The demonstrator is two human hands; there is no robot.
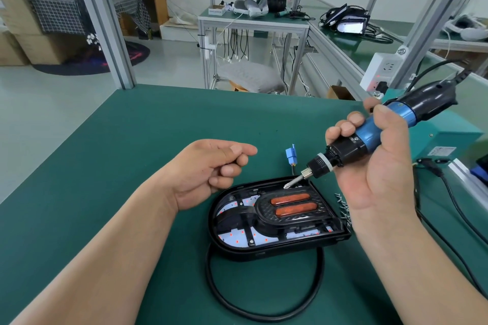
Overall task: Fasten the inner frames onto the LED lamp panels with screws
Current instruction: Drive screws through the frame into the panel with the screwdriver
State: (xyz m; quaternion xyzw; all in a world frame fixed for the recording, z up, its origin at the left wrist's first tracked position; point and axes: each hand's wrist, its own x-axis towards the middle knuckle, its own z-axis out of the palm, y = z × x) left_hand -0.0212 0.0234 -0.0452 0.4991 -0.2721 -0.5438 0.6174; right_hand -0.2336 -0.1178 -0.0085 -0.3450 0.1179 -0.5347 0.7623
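Your right hand (375, 179) grips the screwdriver (369, 137), bit just over the inner frame (245, 215); your left hand (206, 171), loosely curled and empty, probably must bring one of the screws (343, 208) next.

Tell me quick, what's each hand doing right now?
Left hand: open, fingers loosely curled, nothing visible in it.
Right hand: gripping the electric screwdriver.

Assembly workshop: green-mat benches (132, 140) w/ alu framing (105, 29), elec. screwdriver (369, 136), stacked cartons (39, 47).
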